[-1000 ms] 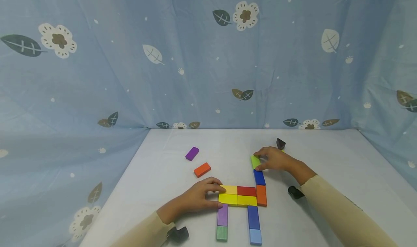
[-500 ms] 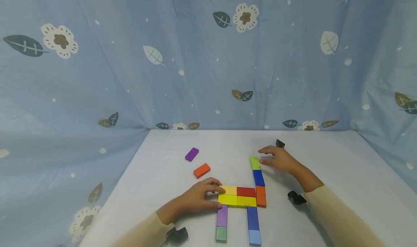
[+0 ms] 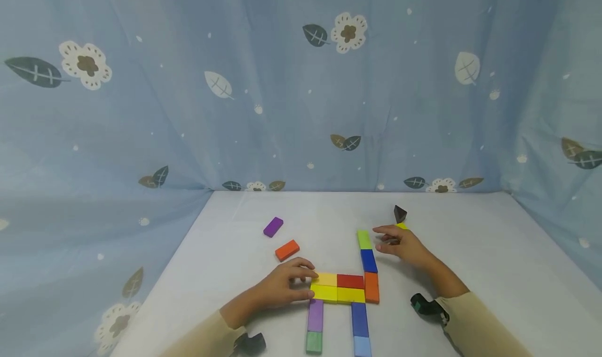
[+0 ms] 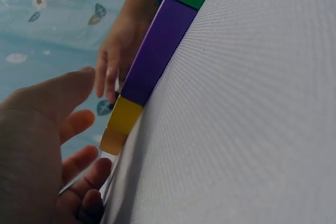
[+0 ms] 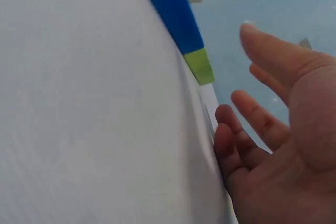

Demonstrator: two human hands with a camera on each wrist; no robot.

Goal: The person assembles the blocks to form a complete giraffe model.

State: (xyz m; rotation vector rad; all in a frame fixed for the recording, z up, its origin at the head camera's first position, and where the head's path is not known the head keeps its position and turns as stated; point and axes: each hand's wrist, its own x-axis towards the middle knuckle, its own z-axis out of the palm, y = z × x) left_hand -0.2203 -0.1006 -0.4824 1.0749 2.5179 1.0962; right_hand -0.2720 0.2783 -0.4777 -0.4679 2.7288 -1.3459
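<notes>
Flat coloured blocks form a joined figure on the white table. Its middle has a light yellow block [image 3: 327, 279], a red block [image 3: 350, 281] and two yellow blocks [image 3: 350, 295]. At its right side an orange block [image 3: 371, 287], a dark blue block [image 3: 369, 261] and a lime block [image 3: 364, 239] run away from me. My left hand [image 3: 277, 286] is at the figure's left end, fingers relaxed and spread around the yellow blocks; whether they touch is unclear. Just right of the lime block, my right hand [image 3: 406, 250] hovers with loosely bent fingers, holding nothing.
Toward me extend a purple block [image 3: 315, 315] with a green block [image 3: 314, 342], and a blue block [image 3: 359, 319] with a light blue one [image 3: 362, 345]. Loose pieces: a purple block [image 3: 273, 227], an orange block [image 3: 287, 250], a dark triangular block [image 3: 400, 214], a partly hidden yellow piece [image 3: 401, 226].
My right hand has let go of the lime block and drawn away to the right. My left hand stays by the yellow blocks. The head view has shifted slightly.
</notes>
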